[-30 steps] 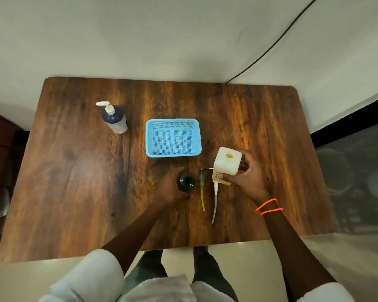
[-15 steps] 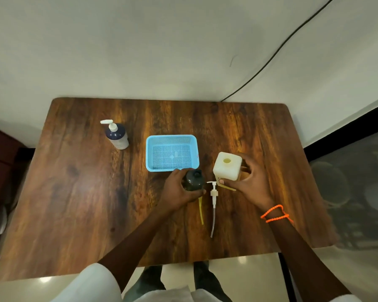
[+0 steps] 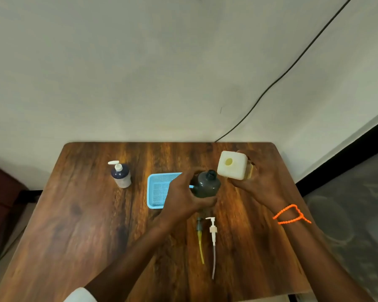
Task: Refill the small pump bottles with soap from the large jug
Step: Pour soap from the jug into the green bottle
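My left hand [image 3: 181,198] grips a dark uncapped pump bottle [image 3: 206,184], lifted and tilted with its neck toward the jug. My right hand [image 3: 263,182] holds the white square soap jug [image 3: 232,167] raised off the table, its open round mouth facing up. The jug sits just right of the dark bottle's neck, close but apart. Two removed pump heads lie on the table below my hands: a dark one with a yellow tube [image 3: 200,238] and a white one with a clear tube [image 3: 212,240]. A second dark bottle with a white pump [image 3: 120,175] stands at the left.
A light blue mesh basket [image 3: 156,192] lies on the wooden table [image 3: 74,225], partly behind my left hand. A black cable [image 3: 292,64] runs down the wall to the table's back edge. The table's right edge borders a dark floor.
Both hands have lifted their loads off the table: the jug rose up and to the right, the dark bottle rose and tilted toward it. The camera view has tipped upward.
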